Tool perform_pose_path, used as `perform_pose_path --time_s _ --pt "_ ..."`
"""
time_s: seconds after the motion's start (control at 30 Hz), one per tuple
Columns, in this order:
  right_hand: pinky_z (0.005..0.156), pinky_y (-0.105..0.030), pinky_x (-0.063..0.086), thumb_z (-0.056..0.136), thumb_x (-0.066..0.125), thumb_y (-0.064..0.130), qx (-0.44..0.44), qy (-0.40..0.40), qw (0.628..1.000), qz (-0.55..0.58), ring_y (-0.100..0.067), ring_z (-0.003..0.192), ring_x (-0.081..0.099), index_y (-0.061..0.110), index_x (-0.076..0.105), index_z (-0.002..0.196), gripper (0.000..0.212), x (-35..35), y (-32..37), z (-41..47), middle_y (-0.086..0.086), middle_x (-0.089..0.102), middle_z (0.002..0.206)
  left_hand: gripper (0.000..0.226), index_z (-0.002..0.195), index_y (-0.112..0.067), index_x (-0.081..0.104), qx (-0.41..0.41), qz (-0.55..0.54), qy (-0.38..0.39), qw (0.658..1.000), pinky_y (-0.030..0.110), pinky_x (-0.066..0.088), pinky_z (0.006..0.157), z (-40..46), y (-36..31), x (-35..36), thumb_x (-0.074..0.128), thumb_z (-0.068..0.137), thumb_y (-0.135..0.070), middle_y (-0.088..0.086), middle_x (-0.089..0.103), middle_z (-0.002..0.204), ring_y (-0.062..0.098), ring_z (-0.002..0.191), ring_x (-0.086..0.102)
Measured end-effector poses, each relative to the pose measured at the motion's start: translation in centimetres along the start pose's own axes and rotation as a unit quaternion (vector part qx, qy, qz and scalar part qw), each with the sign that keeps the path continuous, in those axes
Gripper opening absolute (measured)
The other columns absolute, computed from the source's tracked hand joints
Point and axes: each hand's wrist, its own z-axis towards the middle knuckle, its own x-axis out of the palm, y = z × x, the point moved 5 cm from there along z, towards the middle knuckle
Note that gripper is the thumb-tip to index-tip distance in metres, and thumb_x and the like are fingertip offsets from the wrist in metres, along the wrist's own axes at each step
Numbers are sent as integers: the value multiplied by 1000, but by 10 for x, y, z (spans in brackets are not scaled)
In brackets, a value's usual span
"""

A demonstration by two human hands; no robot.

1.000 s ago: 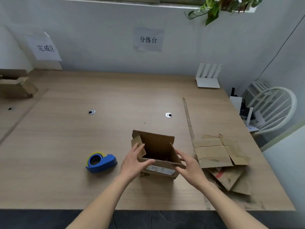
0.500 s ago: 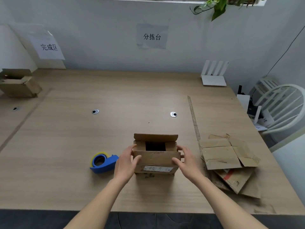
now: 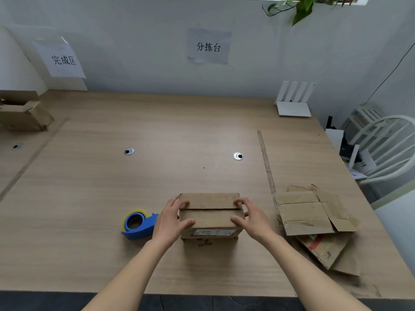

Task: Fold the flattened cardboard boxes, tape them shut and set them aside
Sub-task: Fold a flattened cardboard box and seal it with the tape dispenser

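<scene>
Finished box, far left: a folded cardboard box [image 3: 23,113] sits at the left edge of the table [image 3: 179,131], under a paper sign [image 3: 64,60]; judged to mark where done boxes go, well apart from the work spot.
Tape dispenser: blue with a yellow roll [image 3: 138,223], just beside the left hand, near the front edge.
Left hand: the left hand [image 3: 171,219] clasps the left end of the box, fingers curled over the top, thumb on the near flap.
Box in work: the small cardboard box [image 3: 210,215] stands on the table near the front edge, centre.
What changed: half a second ago the far flap stood up and the dark inside showed; now both long flaps lie flat and meet in a seam across the top. Folding looks done; taping comes next, judged.
Right hand: the right hand [image 3: 252,217] grips the right end likewise, fingers curled on top, thumb on the near flap.
Risk: untaped flaps may spring up if both hands let go.
Flat stack, right: flattened boxes [image 3: 314,218] lie near the right hand, their lower corner close to the table's right edge.
Open room: wide bare tabletop behind the box and to the left, a free path toward the finished box; the front edge is close.
</scene>
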Motion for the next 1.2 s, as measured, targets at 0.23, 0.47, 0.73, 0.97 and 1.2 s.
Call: perform_pose_path --time_s 0.23,0.47,0.73,0.97,1.2 --pt "111 -34 41 92 71 35 -16 4 999 -32 -11 143 40 31 60 135 45 8 3 3 14 29 162 58 140 -36 55 3 18 10 1000 40 52 96 4 5 2 72 86 -49 -8 30 162 17 111 61" --pt "98 -34 48 84 78 38 7 -34 999 -18 -16 117 59 33 62 122 42 6 12 1 11 50 147 59 138 -32 60 7 -15 21 1000 39 50 104 10 4 -2 81 82 -36 -2 36 159 21 133 50" --pt "111 -36 41 91 71 42 0 -14 1000 -26 -17 142 42 38 51 142 55 12 11 -3 6 37 159 59 138 -38 58 -24 -9 13 1000 42 50 102 6 9 -1 78 83 -43 -1 48 151 24 120 58" --pt "113 -40 40 88 73 43 13 -3 999 -31 -19 142 42 38 52 143 59 8 9 3 2 37 160 57 141 -43 50 -44 -14 -23 999 31 47 81 9 37 -19 57 89 -66 -19 52 136 8 109 58" --pt "108 -37 45 85 77 42 1 -25 1000 -15 -18 134 50 41 57 136 55 15 0 6 5 47 151 82 158 -35 18 -127 222 23 966 32 51 85 11 128 -13 57 91 -61 1 57 130 20 114 57"
